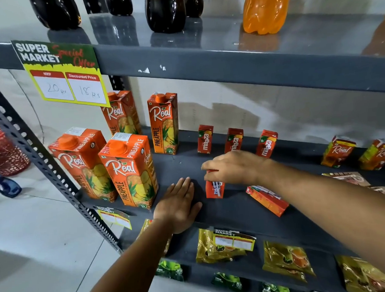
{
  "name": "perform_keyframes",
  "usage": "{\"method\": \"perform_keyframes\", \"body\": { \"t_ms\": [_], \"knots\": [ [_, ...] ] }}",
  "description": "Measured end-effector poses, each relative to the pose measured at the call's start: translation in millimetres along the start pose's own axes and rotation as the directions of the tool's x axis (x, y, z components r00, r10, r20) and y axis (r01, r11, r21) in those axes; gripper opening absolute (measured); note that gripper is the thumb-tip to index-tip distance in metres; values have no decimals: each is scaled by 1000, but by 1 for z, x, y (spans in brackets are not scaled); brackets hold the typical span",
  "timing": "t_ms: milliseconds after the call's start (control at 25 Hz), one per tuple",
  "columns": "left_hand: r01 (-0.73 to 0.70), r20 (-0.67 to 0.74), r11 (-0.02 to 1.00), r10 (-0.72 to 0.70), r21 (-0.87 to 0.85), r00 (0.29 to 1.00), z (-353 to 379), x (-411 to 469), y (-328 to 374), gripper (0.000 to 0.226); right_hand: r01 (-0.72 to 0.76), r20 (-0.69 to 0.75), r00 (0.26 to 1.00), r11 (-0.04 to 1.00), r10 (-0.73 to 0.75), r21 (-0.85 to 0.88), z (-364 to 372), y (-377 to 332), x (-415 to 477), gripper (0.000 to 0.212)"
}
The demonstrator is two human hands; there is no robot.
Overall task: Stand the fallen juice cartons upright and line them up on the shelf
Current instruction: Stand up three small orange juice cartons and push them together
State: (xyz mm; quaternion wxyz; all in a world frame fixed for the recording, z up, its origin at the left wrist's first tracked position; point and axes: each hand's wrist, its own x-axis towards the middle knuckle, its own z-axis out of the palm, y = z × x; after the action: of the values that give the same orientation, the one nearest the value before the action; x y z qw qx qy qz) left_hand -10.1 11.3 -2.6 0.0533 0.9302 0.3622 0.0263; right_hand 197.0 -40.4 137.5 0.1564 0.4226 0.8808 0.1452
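My right hand (pixel 233 167) grips the top of a small red Maaza carton (pixel 214 189) that stands upright near the front of the grey shelf (pixel 234 208). My left hand (pixel 178 203) lies flat on the shelf just left of it, fingers spread, holding nothing. One small red carton (pixel 267 200) lies fallen on its side to the right of the held one. Three small Maaza cartons (pixel 205 139) (pixel 233 140) (pixel 267 143) stand in a row at the back.
Several tall Real pineapple cartons (pixel 131 170) stand at the shelf's left. Two small Real cartons (pixel 338 150) stand at the far right. Bottles (pixel 264 10) fill the shelf above, snack packets (pixel 287 259) the shelf below. A price sign (pixel 62 72) hangs at upper left.
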Motion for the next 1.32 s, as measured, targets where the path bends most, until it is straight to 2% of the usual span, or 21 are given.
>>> {"method": "perform_keyframes", "body": {
  "t_ms": [120,280,400,560,640,680,800,920,1200,1320],
  "knots": [
    [0,-4,1000,0,3,1000,0,-1,0,77,-15,-35,999,998,17,58,-2,5,-4,54],
    [-3,-5,1000,3,13,1000,-1,0,0,76,7,-55,998,994,-1,109,-6,9,-5,55],
    [0,2,1000,0,18,1000,-1,-1,1,75,27,-13,1000,996,-26,87,-11,8,-3,66],
    [1,6,1000,-1,16,1000,0,-2,0,76,60,3,998,996,-61,72,-16,6,-2,65],
    [-4,-6,1000,4,9,1000,0,-1,0,77,-26,36,999,997,23,68,-15,4,-3,60],
    [-6,-11,1000,6,5,1000,1,-1,0,77,-128,66,990,986,121,103,-15,4,-3,59],
    [-9,-13,1000,9,0,1000,2,-1,-1,77,-473,209,879,837,429,275,-14,2,0,61],
    [-2,-17,1000,2,1,1000,2,-1,-1,77,-652,280,759,690,588,316,-11,-6,9,54],
    [1,-31,1000,-1,2,1000,3,-2,0,76,-791,385,608,486,694,372,-9,-3,29,50],
    [3,-33,1000,-3,7,999,4,-1,0,76,-814,429,574,429,698,392,-6,3,31,56]
  ]
}}
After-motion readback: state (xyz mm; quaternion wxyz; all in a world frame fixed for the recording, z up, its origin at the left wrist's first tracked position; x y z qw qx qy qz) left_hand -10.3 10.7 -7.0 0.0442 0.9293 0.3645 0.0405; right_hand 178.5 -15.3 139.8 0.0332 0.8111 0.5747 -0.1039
